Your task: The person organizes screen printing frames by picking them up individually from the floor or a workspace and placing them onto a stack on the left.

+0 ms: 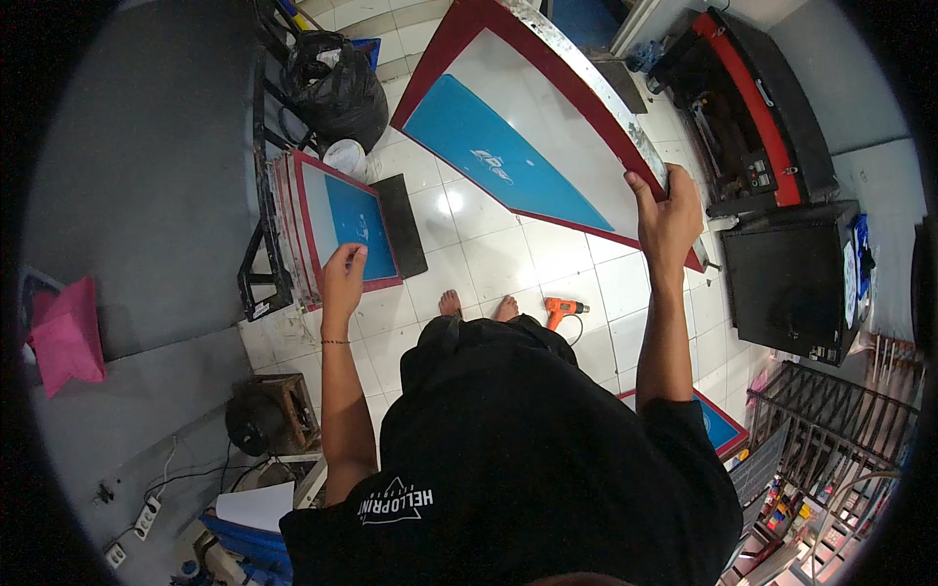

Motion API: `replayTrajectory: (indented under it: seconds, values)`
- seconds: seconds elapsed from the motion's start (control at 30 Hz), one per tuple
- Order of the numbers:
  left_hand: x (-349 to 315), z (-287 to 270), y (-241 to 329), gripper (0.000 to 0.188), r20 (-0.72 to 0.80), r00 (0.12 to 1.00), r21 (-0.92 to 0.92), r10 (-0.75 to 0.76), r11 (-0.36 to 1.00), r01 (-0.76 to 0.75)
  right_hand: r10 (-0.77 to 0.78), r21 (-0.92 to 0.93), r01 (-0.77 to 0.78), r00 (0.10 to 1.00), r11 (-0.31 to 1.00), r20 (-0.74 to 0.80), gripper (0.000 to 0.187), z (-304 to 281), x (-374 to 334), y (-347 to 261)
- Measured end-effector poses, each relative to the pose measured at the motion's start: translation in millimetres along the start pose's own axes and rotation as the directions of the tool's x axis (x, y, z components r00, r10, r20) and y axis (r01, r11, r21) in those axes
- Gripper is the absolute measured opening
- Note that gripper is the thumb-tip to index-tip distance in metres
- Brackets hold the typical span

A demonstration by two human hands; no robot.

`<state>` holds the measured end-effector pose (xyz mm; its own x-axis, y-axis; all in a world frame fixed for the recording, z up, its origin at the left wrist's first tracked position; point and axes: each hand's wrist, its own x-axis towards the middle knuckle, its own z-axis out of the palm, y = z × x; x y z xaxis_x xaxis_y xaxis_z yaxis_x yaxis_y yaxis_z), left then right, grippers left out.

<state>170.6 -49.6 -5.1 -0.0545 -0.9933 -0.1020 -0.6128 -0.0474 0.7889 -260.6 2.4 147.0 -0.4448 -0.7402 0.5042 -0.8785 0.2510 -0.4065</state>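
Note:
My right hand (672, 217) grips a large screen printing frame (547, 39) near its lower right corner, thumb on the front and fingers round the edge. The frame has a dark red border, pale mesh and a blue area with a small light design; it is raised and tilted over the floor. At the left, several more screen printing frames (315, 220) lean in a row, the front one also pale and blue. My left hand (342, 278) is in front of that one, fingers pinched together. Whether it touches the frame or holds something small is unclear.
An orange heat gun (564, 312) lies on the white tiled floor (493, 259) by my bare feet. A black garbage bag (347, 98) and white bucket (345, 156) stand far left. Black cabinets (796, 278) and a metal rack (831, 410) line the right. Another screen (721, 426) sits behind my right arm.

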Motion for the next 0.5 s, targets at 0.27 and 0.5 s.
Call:
replayTrajectory:
  seconds: [0.27,0.5]
  values:
    - [-1.9,-0.4,11.7,0.028,0.009,1.000,-0.016,0.003,1.000,-0.003,-0.068,-0.043,0.069,0.997,0.997,0.030,0.047,-1.6,3.7,-2.7]
    - [2.6,-8.7,117.2,0.019,-0.062,0.939,-0.034,0.339,0.939,-0.341,-0.275,-0.049,0.279,0.959,0.959,0.076,0.044,-6.6,32.2,-16.2]
